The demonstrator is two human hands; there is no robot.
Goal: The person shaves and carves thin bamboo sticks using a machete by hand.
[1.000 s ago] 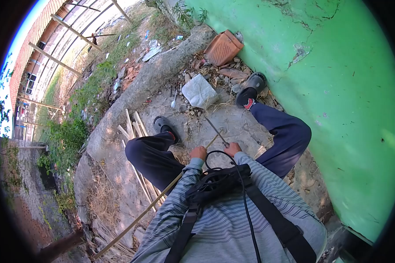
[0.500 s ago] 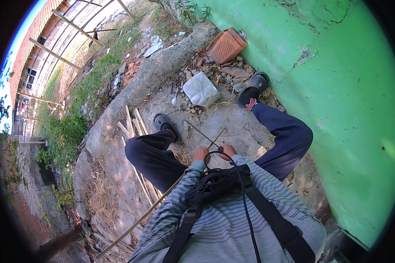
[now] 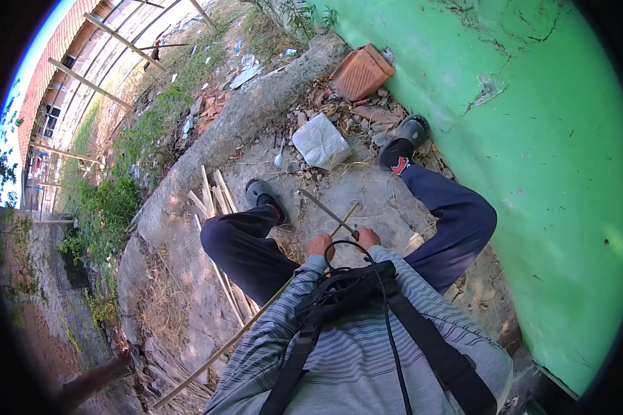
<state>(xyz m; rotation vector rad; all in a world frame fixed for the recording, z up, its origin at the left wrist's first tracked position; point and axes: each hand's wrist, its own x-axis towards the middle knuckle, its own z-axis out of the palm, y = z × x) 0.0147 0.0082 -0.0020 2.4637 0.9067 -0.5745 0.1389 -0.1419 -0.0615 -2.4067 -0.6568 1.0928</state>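
Observation:
My left hand (image 3: pixel 319 245) is closed around a long bamboo strip (image 3: pixel 223 350), which runs back past my left sleeve toward the lower left. Its short front end sticks out beyond the fist. My right hand (image 3: pixel 367 238) grips a knife by its handle, and the long dark knife blade (image 3: pixel 318 203) points forward and left. Blade and strip cross just ahead of my fists. Whether they touch I cannot tell. Part of both hands is hidden by my sleeves and a black cable (image 3: pixel 381 277).
Split bamboo strips (image 3: pixel 219 200) lie by my left leg. A white block (image 3: pixel 321 142) and an orange-brown clay piece (image 3: pixel 362 72) lie ahead among rubble. A green wall (image 3: pixel 533 173) rises on the right; a low concrete ridge (image 3: pixel 221 135) curves along the left.
The knife blade has turned, showing a broader side, and its tip has shifted slightly right. Both hands keep their hold. The whole view has moved a little.

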